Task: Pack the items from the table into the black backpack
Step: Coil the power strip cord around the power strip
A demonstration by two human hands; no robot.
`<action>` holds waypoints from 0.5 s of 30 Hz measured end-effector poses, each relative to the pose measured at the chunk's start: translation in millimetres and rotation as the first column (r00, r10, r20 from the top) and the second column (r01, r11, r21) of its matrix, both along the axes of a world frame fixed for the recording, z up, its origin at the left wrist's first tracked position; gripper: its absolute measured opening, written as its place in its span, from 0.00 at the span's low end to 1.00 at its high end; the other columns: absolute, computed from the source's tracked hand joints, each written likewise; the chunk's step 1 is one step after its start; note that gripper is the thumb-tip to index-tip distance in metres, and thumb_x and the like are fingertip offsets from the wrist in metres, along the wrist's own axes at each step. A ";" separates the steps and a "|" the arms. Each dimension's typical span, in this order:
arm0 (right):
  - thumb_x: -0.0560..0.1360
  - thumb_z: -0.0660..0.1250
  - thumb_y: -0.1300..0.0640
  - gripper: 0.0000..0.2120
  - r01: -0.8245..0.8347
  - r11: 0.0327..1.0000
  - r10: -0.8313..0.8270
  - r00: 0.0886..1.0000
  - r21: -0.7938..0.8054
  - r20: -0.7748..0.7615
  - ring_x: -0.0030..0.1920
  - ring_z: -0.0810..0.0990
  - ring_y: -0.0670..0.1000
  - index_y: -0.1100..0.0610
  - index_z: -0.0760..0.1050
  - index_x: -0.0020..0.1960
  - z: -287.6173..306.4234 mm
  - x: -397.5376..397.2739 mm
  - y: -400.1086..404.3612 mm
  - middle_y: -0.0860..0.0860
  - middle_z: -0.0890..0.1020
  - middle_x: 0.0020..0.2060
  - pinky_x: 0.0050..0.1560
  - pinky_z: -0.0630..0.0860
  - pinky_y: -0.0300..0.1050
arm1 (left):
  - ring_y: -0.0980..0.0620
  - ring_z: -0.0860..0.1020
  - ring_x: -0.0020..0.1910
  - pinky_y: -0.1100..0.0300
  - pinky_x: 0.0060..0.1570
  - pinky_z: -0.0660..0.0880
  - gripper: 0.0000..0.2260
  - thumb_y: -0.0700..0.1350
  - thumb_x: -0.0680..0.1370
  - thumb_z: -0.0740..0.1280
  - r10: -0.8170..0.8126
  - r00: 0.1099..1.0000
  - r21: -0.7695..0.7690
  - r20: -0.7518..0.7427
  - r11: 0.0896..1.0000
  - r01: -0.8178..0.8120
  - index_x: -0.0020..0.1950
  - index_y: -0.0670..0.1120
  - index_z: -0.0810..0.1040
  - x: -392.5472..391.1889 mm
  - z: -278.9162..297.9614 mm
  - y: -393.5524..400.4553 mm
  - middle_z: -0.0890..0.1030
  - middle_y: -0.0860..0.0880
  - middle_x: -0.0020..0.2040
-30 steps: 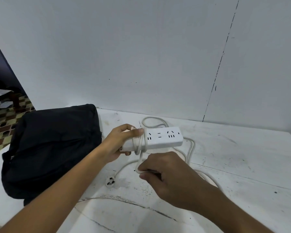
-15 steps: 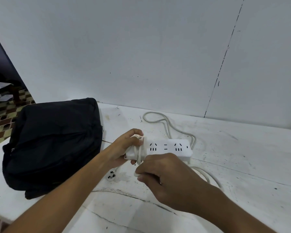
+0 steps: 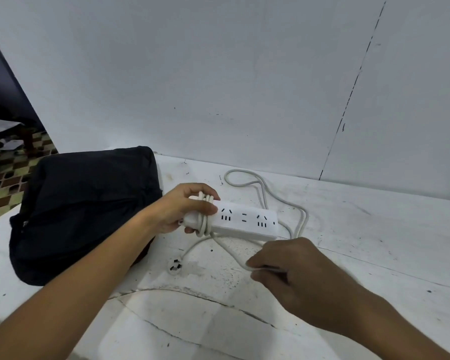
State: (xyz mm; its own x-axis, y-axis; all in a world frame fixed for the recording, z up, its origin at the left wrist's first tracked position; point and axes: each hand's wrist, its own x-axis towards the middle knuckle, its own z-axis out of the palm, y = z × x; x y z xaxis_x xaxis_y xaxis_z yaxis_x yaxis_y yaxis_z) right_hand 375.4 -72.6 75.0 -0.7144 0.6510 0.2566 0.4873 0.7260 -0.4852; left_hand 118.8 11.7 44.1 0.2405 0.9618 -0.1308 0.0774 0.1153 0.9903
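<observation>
While the black backpack lies closed on the left of the white bench, its opening out of sight from here, the step in hand looks to be winding the cord onto the power strip before packing it. That white power strip is held just above the bench, right of the backpack, with the left hand curled round its near end and the thumb pinning two or three turns already in place. Much of the cord lies loose in a loop toward the wall, so each new turn should sit snug beside the last, kept taut. To do that, the right hand, which pinches the cord, should feed slack steadily. Finally the plug, lying on the bench below the strip, wants tucking under a turn so nothing unwinds inside the bag.
</observation>
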 end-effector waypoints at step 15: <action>0.64 0.77 0.62 0.09 -0.084 0.920 -0.086 0.910 -0.383 -0.405 0.24 0.68 0.50 0.64 0.79 0.36 62.7 -3.3 98.2 0.52 0.77 0.24 0.26 0.63 0.39 | 0.44 0.70 0.30 0.56 0.26 0.68 0.29 0.43 0.68 0.68 -0.282 0.950 0.307 0.132 0.923 0.231 0.68 0.56 0.68 51.0 33.5 -51.3 0.73 0.40 0.42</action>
State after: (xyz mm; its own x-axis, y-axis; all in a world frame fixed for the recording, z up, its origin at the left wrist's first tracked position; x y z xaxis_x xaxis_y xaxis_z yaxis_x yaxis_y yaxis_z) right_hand 372.1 25.7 137.8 -0.6009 0.7583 0.2526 0.1864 0.4402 -0.8783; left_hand 169.8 -39.6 77.6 0.4777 0.8545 0.2039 -0.1066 -0.1740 0.9790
